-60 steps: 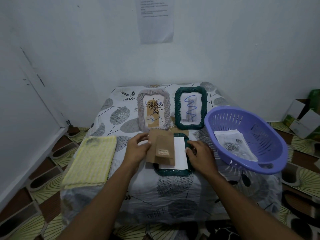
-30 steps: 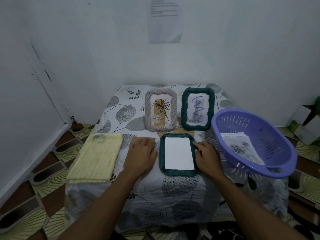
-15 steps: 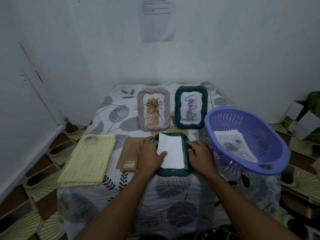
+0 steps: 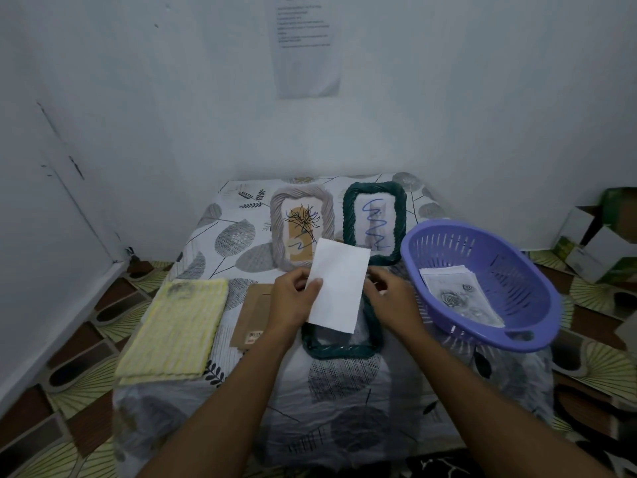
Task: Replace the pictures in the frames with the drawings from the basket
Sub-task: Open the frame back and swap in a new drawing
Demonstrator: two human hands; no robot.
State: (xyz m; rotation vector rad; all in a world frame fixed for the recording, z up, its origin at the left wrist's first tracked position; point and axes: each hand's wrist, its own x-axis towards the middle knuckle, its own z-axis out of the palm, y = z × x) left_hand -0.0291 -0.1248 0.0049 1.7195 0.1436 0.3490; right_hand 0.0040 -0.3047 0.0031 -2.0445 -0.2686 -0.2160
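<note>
Head view: the left hand (image 4: 293, 298) pinches a blank sheet (image 4: 337, 288) lifted above the open green frame (image 4: 339, 350) at centre; the right hand (image 4: 393, 298) rests loosely on that frame's edge, its grip holding nothing. Drawings (image 4: 462, 294) lie untouched in the basket (image 4: 537, 332) at right. Two rear frames look unchanged. Free bench shows below the frame, near the front edge.

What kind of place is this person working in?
Probably a plain room at home, set up for a craft chore. A low table under a leaf-print cloth sits in a corner of bare white walls, on patterned floor tiles, with a printed sheet stuck to the wall above it.
</note>
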